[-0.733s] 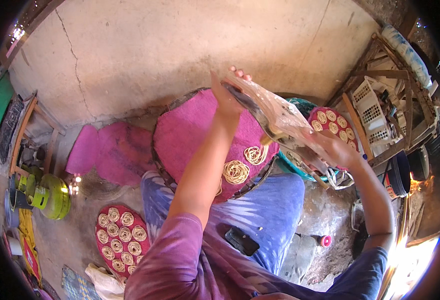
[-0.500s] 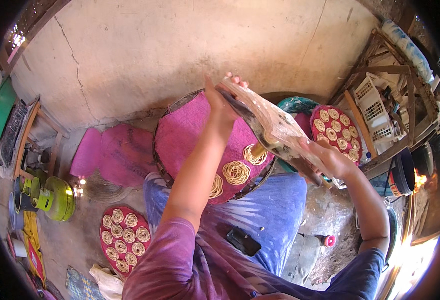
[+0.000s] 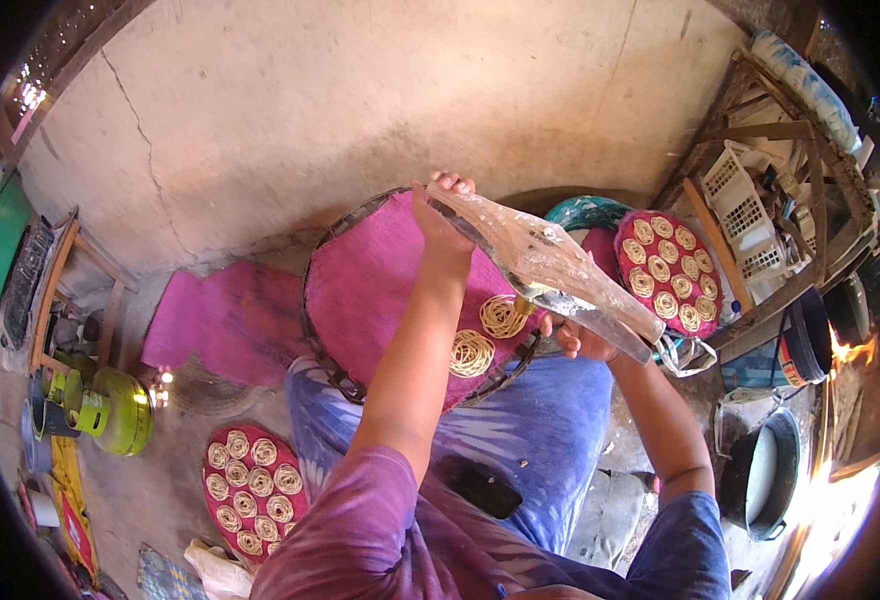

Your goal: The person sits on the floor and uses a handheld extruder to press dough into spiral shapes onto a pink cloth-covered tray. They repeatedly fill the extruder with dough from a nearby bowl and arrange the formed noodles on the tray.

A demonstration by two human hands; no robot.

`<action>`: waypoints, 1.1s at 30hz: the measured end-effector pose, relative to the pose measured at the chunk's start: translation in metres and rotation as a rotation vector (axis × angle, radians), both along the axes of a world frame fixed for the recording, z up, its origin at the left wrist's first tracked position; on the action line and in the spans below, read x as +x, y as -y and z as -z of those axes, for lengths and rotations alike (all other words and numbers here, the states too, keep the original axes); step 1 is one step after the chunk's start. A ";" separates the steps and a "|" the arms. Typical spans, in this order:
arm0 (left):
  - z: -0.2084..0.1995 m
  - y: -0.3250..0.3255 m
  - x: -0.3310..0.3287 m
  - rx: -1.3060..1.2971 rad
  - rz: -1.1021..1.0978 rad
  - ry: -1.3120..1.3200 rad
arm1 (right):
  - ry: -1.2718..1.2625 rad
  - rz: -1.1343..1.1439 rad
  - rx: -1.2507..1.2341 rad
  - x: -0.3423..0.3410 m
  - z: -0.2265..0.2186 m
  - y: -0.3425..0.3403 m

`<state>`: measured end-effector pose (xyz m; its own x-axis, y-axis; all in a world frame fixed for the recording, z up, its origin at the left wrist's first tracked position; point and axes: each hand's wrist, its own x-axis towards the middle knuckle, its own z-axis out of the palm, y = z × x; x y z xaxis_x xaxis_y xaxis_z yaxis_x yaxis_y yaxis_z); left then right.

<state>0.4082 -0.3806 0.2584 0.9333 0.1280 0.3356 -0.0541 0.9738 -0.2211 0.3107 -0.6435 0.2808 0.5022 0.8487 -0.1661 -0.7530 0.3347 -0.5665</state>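
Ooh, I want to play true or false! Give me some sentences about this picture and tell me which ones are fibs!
1. The left hand holds the upper end of the wooden board. True.
2. The right hand is touching the wall. False: it is down by the underside of the wooden board.
3. The gas cylinder is bright red. False: it is green.
4. Pale coils lie on the red mat at the lower left. True.
5. The white crate is at the far left. False: it is on the right.
6. A dark rectangular thing lies on the person's lap. True.
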 end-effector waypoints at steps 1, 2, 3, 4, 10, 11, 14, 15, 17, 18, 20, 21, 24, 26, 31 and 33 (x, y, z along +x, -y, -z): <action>0.001 0.000 -0.001 -0.042 -0.014 -0.006 | -0.007 -0.011 0.061 0.002 0.011 -0.003; 0.001 0.000 -0.002 -0.089 -0.038 0.021 | -0.064 -0.032 0.071 0.005 0.020 -0.003; 0.002 -0.002 -0.002 -0.056 -0.061 0.020 | -0.033 -0.056 0.046 0.010 0.029 -0.002; 0.002 -0.004 -0.002 -0.030 -0.094 0.050 | -0.004 -0.079 0.019 0.015 0.036 0.000; -0.009 -0.033 0.004 -0.060 -0.110 0.024 | 0.354 -0.145 -0.207 0.039 0.054 0.011; -0.015 -0.038 0.004 -0.048 -0.112 0.030 | 0.500 -0.062 -0.274 0.038 0.049 0.008; -0.038 -0.044 0.000 0.108 -0.044 0.246 | 0.939 0.195 -0.471 0.028 0.016 -0.011; -0.048 -0.045 -0.001 0.159 -0.053 0.274 | 0.963 0.136 -0.589 0.027 -0.007 -0.008; -0.066 -0.046 0.000 0.257 -0.076 0.327 | 0.577 -0.031 -0.689 0.030 -0.052 0.002; -0.072 -0.043 0.002 0.324 -0.096 0.233 | 0.457 -0.154 -0.602 0.035 -0.077 0.012; -0.075 -0.030 0.013 0.455 -0.126 0.125 | 0.509 -0.074 -0.589 0.029 -0.093 0.015; -0.072 -0.020 0.020 0.497 -0.134 -0.031 | 0.524 -0.097 -0.710 0.029 -0.099 0.017; -0.047 0.000 0.037 0.428 -0.034 -0.143 | 0.671 -0.170 -0.912 0.035 -0.107 0.022; -0.031 0.010 0.046 0.317 0.032 -0.316 | 0.684 -0.190 -1.063 0.041 -0.105 0.020; -0.031 -0.006 0.059 0.364 -0.035 -0.228 | 0.850 -0.168 -1.302 0.046 -0.101 0.004; -0.036 -0.009 0.058 0.383 -0.040 -0.240 | 0.807 -0.026 -1.203 0.040 -0.104 0.000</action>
<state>0.4662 -0.3717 0.2948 0.9874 0.0739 0.1402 -0.0987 0.9790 0.1786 0.3507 -0.6433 0.3844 0.7887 0.4120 -0.4562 -0.0970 -0.6494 -0.7542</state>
